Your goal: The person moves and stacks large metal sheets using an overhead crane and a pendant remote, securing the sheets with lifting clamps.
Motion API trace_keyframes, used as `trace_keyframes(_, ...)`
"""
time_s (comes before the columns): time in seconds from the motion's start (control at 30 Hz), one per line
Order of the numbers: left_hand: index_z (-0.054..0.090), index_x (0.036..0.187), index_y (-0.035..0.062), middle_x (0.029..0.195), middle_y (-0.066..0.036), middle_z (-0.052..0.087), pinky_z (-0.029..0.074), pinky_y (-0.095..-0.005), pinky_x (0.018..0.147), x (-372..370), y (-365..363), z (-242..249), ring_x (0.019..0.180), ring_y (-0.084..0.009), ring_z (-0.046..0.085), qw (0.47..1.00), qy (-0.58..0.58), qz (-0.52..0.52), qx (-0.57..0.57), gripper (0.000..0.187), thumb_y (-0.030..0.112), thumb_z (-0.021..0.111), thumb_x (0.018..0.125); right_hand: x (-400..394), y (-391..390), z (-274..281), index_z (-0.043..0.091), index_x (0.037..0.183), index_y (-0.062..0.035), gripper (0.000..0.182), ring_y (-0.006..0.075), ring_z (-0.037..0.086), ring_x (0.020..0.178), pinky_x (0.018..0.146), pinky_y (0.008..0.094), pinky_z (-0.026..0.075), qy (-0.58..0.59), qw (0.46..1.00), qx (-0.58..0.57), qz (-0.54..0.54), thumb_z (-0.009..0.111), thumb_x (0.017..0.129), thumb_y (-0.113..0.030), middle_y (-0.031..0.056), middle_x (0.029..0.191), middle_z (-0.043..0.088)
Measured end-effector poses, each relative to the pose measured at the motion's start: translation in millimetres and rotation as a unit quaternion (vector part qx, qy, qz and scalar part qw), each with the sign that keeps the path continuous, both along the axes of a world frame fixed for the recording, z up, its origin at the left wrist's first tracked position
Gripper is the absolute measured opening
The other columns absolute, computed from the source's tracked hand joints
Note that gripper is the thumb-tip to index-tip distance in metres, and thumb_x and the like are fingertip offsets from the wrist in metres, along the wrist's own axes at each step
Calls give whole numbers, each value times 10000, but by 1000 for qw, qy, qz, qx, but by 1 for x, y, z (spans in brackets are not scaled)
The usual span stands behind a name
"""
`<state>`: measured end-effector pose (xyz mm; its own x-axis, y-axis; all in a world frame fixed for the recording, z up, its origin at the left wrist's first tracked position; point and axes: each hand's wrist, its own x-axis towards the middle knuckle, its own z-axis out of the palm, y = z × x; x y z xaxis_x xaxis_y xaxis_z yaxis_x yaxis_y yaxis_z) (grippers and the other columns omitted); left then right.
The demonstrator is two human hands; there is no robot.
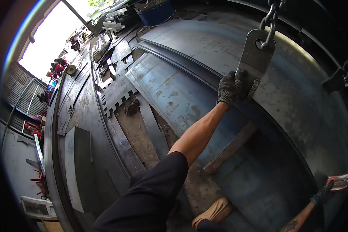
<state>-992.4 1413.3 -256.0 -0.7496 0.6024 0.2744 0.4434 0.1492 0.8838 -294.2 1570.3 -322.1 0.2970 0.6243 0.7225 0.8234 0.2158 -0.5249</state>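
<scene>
My left hand (232,88), in a grey knit glove, is closed on the lower part of a steel lifting clamp (256,52). The clamp hangs from a heavy chain (272,21) through a hole in its top, and its lower end is at the edge of a large steel plate (297,116). Low on the right, my gloved right hand (321,194) is closed on a small red-and-white object (339,182) over the same plate; its kind is unclear.
Another clamp (333,80) hangs on a chain at far right. More steel sheets (174,92) lie left of the plate, with a spacer bar (232,147) across one. Scrap strips (152,123) and a box-shaped steel piece (78,166) lie on the left. A blue bin (156,14) stands behind.
</scene>
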Motion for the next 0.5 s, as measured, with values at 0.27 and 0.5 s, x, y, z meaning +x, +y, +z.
trace_keyframes(0.27,695,933,73,812,-212,665,505,-449,713,5,12,-14,812,-383,655,998,22,43,34,416,454,531,908,-39,-13,29,621,1163,46,603,290,656,896,746,361,522,59,994,-75,-50,682,847,-463,188,1067,675)
trace_keyframes(0.5,698,910,43,783,-225,658,498,-461,703,15,7,-9,785,-405,648,998,-55,27,20,508,526,543,876,-48,-19,36,594,1129,76,736,359,625,938,815,423,502,17,989,-56,-135,728,771,-553,240,1074,643)
